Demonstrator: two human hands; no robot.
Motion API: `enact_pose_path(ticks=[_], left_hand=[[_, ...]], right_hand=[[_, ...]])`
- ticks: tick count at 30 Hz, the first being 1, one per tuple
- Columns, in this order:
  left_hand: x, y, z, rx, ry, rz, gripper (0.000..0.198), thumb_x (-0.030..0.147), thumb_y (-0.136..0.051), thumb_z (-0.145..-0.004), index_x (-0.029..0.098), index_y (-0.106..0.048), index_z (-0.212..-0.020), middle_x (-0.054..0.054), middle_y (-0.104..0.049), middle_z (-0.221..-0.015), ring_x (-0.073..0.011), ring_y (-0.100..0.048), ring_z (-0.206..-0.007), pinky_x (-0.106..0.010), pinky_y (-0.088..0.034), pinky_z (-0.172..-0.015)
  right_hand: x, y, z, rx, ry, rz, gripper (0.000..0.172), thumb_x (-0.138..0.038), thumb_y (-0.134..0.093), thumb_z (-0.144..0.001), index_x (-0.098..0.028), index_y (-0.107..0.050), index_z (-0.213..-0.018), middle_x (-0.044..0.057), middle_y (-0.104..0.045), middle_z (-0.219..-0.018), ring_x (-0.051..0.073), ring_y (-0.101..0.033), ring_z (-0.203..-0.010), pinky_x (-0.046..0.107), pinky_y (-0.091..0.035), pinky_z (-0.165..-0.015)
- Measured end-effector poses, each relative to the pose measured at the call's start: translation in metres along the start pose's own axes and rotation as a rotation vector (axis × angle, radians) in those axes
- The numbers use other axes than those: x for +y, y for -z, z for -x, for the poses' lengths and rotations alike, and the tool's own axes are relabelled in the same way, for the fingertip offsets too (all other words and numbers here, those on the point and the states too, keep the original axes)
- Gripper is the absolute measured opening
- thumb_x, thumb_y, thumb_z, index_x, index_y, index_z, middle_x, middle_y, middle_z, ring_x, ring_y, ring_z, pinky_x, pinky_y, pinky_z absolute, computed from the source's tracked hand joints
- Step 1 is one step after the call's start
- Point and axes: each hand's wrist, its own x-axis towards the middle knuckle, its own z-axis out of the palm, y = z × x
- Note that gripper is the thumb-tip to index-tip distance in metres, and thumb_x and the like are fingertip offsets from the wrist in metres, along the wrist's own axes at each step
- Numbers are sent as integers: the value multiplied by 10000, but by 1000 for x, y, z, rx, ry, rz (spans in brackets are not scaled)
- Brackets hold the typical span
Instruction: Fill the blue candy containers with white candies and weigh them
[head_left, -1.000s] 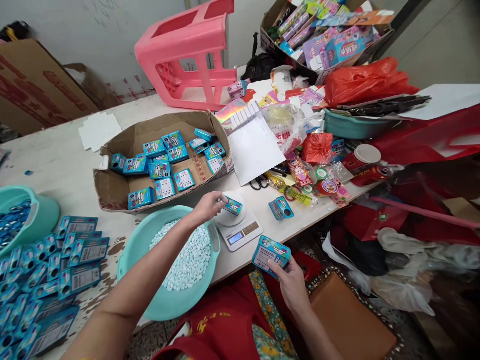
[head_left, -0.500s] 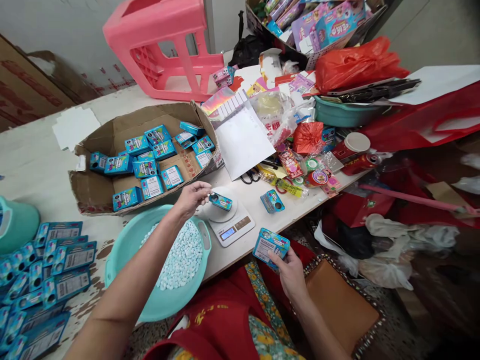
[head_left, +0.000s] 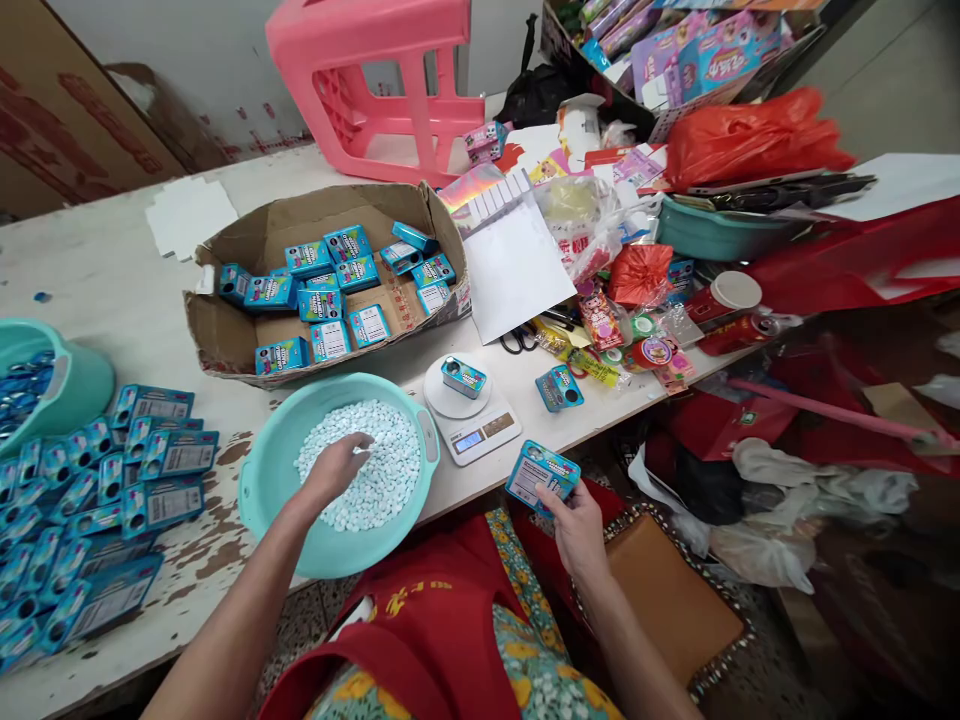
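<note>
My left hand (head_left: pixel 339 472) is over the heap of small white candies (head_left: pixel 382 490) in a turquoise basin (head_left: pixel 281 535). Its fingers are pinched together at the candies, with white pieces at the fingertips. In front of my body, my right hand (head_left: pixel 576 520) grips a flat blue box (head_left: pixel 541 475) with a printed label, thumb on its face. A small blue box (head_left: pixel 464 376), with a dark round hole on top, stands on the white kitchen scale (head_left: pixel 480 435), whose display is lit. Another blue box (head_left: pixel 559 388) lies on the table right of the scale.
Behind the basin, a cardboard box (head_left: pixel 202 335) holds several blue boxes. More blue boxes (head_left: pixel 172 455) crowd the left, beside a turquoise tub (head_left: pixel 86 385). A pink stool (head_left: pixel 367 25), white paper (head_left: pixel 517 265), scissors (head_left: pixel 519 340) and a red bag (head_left: pixel 757 140) lie farther back.
My left hand has moved from above the box on the scale down to the candies in the basin. My right hand keeps its blue box. The camera view has shifted slightly.
</note>
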Motion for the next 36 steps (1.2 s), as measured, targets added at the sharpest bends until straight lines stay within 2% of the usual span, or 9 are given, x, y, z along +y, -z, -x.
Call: enact_pose_path(ticks=[6,11,16,22,24,27,30,33,36], left_hand=[[75,22,-32,288,-275,18,258,335,-436,-878,196,-629,-976,-62,-658,-1009,-206,-599,-886,-315,-441,-799],[130,4,-81,411,-488,-78,320,265,-439,-897,156,-579,-1164,-126,-576,-1167,-243,-499,-1092,-372,-398,-940],[143,-22,-90,363,-489,-293,364,234,-395,-916,200,-544,-1246,-119,-490,-1331,-282,-448,-1124,-429,-402,-925],[143,-31,-86,296,-575,-340,535,189,-487,-858,238,-390,-1381,-117,-329,-1464,-309,-342,-1262,-451,-367,-967],[152,-32,-97,216,-580,-340,552,175,-524,-826,229,-407,-1362,-128,-405,-1396,-307,-389,-1221,-440,-383,-939],[163,-21,-106,180,-518,-254,337,224,-561,-816,205,-558,-1153,-112,-552,-1138,-266,-499,-1040,-388,-416,-869],[152,13,-78,409,-461,-42,319,276,-601,-801,196,-554,-1107,-88,-556,-1069,-237,-508,-1014,-340,-416,-867],[105,61,-12,639,-350,47,414,366,-609,-800,220,-523,-1178,-73,-565,-1115,-236,-524,-1022,-339,-413,-885],[29,100,63,791,107,16,506,528,-638,-729,248,-553,-1142,-49,-618,-980,-249,-575,-861,-362,-445,-778]], right_hand=[[3,0,10,4,3,40,455,-322,-796,-625,-198,-622,-1026,29,-711,-958,189,-648,-838,379,-514,-860],[1,7,11,16,-6,39,471,-337,-792,-633,-206,-607,-1046,29,-710,-968,208,-652,-866,409,-499,-894],[-2,15,6,56,-9,19,471,-341,-794,-630,-210,-611,-1044,25,-711,-967,210,-652,-863,395,-506,-879],[-9,13,-2,74,19,39,459,-340,-799,-616,-213,-617,-1018,16,-710,-939,203,-643,-839,390,-494,-863],[-14,5,-6,37,72,80,458,-340,-802,-606,-209,-616,-1003,13,-705,-922,199,-634,-831,381,-486,-858],[-25,-16,-18,-46,179,200,444,-340,-788,-625,-196,-600,-1000,15,-685,-895,184,-608,-809,347,-478,-823],[-31,-50,-44,-113,311,288,459,-355,-769,-643,-180,-575,-1021,29,-660,-898,181,-585,-817,329,-470,-800],[-30,-90,-77,-213,410,329,463,-380,-760,-641,-179,-575,-1014,36,-646,-917,185,-576,-845,325,-465,-808],[-22,-124,-107,-310,445,364,460,-403,-748,-641,-183,-583,-1009,30,-640,-908,181,-573,-841,325,-463,-813]])
